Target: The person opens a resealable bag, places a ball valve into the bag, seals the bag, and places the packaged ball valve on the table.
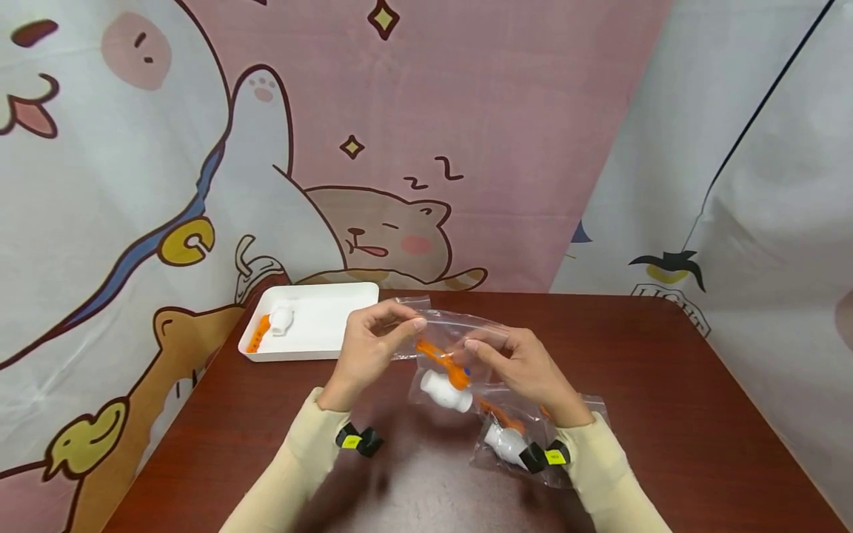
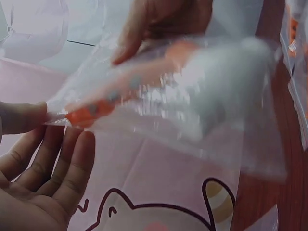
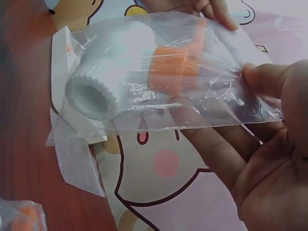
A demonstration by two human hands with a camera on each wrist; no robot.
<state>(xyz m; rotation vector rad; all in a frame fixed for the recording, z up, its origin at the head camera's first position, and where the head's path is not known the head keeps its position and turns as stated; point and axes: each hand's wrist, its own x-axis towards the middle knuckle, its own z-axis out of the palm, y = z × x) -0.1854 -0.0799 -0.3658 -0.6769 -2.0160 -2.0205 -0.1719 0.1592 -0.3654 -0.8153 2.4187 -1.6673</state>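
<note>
On the bench [image 1: 660,414], nearest, lay a lower bag [image 1: 523,427] of orange and white parts. Just beyond, the left hand [image 1: 375,345] and right hand [image 1: 526,369] each pinched the top of a clear, wrinkled bag [image 3: 139,101], held above the bench. Inside, the orange piece [image 1: 441,362] was narrow with one broad end, its dark spots perhaps holes, though blurred; the white piece [image 3: 113,72] had a ribbed, hollow end. Farther back stood a white tray [image 1: 333,318].
</note>
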